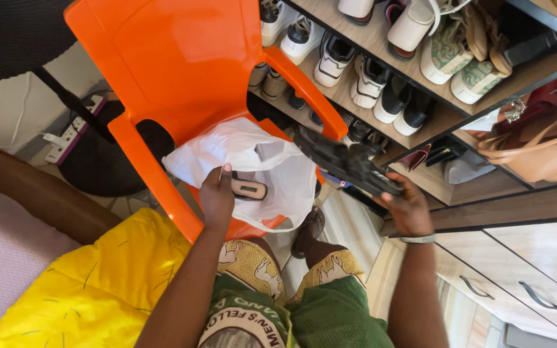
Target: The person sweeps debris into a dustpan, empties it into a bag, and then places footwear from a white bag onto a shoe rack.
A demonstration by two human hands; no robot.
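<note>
A left hand holds open a white plastic bag on an orange plastic chair. The right hand grips a blurred black shoe beside wooden shoe shelves.

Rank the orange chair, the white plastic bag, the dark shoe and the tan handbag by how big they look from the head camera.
1. orange chair, by far the largest.
2. white plastic bag, held open by the left hand.
3. tan handbag and the dark shoe in the right hand look similar; the bag is cut off, so unranked.
</note>
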